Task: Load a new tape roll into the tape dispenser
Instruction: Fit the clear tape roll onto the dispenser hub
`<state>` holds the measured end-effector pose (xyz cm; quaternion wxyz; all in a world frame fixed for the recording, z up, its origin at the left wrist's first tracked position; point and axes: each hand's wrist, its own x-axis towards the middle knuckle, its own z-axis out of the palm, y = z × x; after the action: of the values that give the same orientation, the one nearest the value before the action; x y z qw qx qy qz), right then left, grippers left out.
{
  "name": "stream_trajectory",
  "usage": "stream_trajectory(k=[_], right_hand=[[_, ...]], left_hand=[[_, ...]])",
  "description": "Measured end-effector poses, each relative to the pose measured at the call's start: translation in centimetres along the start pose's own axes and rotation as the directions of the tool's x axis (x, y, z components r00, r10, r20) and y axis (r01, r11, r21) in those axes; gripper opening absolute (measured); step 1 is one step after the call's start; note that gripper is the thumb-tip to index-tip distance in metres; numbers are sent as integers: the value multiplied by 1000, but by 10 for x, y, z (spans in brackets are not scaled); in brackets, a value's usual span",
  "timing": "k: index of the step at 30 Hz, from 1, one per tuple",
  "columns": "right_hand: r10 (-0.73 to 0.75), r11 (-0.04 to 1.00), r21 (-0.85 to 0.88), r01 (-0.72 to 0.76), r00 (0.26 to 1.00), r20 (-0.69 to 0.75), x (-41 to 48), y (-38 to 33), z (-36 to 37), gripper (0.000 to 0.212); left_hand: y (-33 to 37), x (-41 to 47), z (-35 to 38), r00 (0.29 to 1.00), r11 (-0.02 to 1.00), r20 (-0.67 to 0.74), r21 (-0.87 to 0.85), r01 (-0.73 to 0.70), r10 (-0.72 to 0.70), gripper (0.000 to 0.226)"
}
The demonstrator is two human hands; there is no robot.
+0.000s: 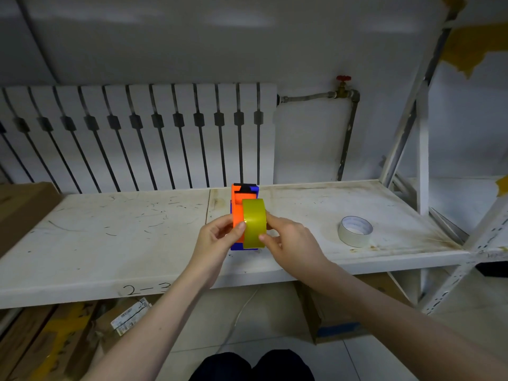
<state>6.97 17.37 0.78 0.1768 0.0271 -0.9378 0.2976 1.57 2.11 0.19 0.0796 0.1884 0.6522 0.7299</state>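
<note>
An orange and blue tape dispenser [237, 204] stands upright on the white shelf board [110, 237], near its middle. A yellow-green tape roll [254, 222] sits against the dispenser's right side. My left hand [217, 237] grips the dispenser's orange left side, thumb touching the roll's edge. My right hand [288, 240] holds the roll from the right, fingers on its rim and near face. Whether the roll is seated on the hub is hidden.
A white tape roll [355, 231] lies flat on the shelf to the right. A cardboard box [22, 210] stands at the left end. A white rack upright [422, 149] rises at the right. A radiator [137, 133] lines the wall behind. Boxes lie on the floor below.
</note>
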Motion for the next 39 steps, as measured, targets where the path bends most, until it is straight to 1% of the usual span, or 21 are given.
stream_trajectory(k=[1,4,8,9,10,11,12,14,15,16,18,19,20,22,24,26,29,31,33,36,39], right_hand=[[-2,998,-67,-1,999,-38,0,0,2,39],[-14,1000,-9,13,999,-45,2,0,3,33],[-102,995,-8,103,991,87,3,-3,3,44],[-110,994,0,111,987,120,1,-3,2,46],[-104,995,15,103,988,118,2,-2,-2,44],[-77,996,43,74,994,71,4,-1,-8,39],[-30,996,84,31,999,-14,7,2,-15,33],[69,988,151,-42,982,-173,15,7,-25,27],[99,983,171,-67,977,-189,19,8,-29,25],[118,975,207,-85,981,-152,22,8,-30,24],[151,935,319,-156,988,42,25,6,-27,35],[157,913,358,-198,978,140,26,5,-24,42],[161,900,368,-234,963,216,27,5,-21,48],[154,904,343,-255,943,296,26,9,-16,55],[139,916,328,-233,948,287,25,15,-12,58],[102,938,304,-164,973,209,25,19,-9,56],[-12,988,157,-3,996,92,24,20,-7,41],[-68,996,58,65,997,44,22,18,-3,34],[-99,995,4,99,995,5,19,17,3,28],[-155,988,-3,155,987,-32,14,20,14,21],[-195,981,12,196,981,-9,11,26,21,18]], left_hand=[[0,0,1,1000,1000,-5,7,-5,6,20],[0,1,5,1000,1000,-16,18,-24,24,19],[0,4,4,999,999,-33,9,-43,43,18],[0,5,1,998,999,-39,22,-45,46,17],[0,6,-1,998,998,-36,45,-48,49,17],[-1,6,-4,998,996,-23,71,-50,52,16],[-1,6,-7,999,994,-1,96,-51,52,16],[-2,7,-11,997,990,60,131,-55,47,19],[-3,7,-13,994,987,94,150,-61,47,21],[-4,7,-14,991,983,122,172,-68,47,22],[-7,8,-15,986,974,158,214,-79,45,21],[-8,8,-15,985,970,170,228,-80,41,22],[-9,8,-14,983,968,180,238,-81,38,23],[-11,9,-14,980,967,198,242,-84,35,24],[-14,8,-14,977,969,211,237,-72,21,18],[-16,9,-14,976,970,219,235,-58,5,14],[-22,11,-13,976,972,216,234,-23,-29,11],[-26,12,-11,978,968,200,250,13,-65,10],[-31,14,-9,979,963,184,267,42,-94,12],[-38,17,-7,976,956,169,280,89,-140,19],[-43,20,-11,965,945,180,297,134,-193,23]])
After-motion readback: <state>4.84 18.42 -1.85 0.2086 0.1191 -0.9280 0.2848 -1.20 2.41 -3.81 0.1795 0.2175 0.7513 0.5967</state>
